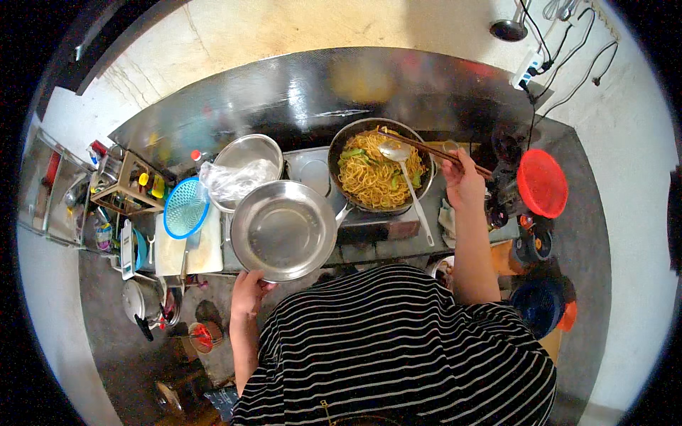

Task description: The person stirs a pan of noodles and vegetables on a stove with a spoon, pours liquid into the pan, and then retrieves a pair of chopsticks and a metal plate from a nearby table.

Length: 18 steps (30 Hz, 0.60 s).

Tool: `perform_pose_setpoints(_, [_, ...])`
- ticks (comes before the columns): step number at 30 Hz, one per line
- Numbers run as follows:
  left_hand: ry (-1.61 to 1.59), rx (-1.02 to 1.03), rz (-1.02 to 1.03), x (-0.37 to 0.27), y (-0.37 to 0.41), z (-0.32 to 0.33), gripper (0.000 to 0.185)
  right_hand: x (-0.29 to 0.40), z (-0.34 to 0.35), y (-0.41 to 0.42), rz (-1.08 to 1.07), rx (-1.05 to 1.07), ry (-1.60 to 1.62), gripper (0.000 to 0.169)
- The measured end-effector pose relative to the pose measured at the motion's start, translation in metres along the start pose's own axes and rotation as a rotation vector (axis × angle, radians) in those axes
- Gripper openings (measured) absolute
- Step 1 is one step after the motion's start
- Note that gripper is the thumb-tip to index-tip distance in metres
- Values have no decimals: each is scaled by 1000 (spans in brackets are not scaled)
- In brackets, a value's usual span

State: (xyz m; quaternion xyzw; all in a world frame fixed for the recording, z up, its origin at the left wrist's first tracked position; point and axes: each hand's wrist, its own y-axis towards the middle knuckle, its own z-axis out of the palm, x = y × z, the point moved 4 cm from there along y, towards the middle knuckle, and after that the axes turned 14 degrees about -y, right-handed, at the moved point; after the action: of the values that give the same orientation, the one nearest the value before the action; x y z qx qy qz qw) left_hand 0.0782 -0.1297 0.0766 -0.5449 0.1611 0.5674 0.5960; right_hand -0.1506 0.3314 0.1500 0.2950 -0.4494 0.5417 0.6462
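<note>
My left hand [248, 294] grips the near rim of a shallow stainless steel basin [285, 234], which has nothing in it. Just right of the basin, a dark wok [334, 160] on the stove holds noodles [367, 178] mixed with green leafy vegetables [354, 153]. In my right hand [464, 183] is a pair of wooden chopsticks [421, 146], with their tips over the noodles at the wok's far side. A metal spatula or ladle [413, 194] rests with its head on the noodles. Its handle extends over the wok's near rim.
Behind the basin sits a metal bowl [256, 144] with a clear plastic bag [237, 181]. A blue colander [185, 210] and a knife [187, 253] lie on the white cutting board [208, 250]. A red plastic basket [542, 183] stands at right, below a power strip [526, 69] with cords.
</note>
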Motion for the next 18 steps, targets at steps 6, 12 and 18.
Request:
perform_pose_setpoints(6, [-56,9,-65,-47,-17,64,29,52,34,-49,82,66,108,15])
perform_pose_setpoints(12, [197,153,-144,-72,-39,63,34,97,65,-115,-93,399,80,22])
perform_pose_setpoints(18, [-61,64,-142,-78,-77,100,43,117,79,-141,29,869,359,26])
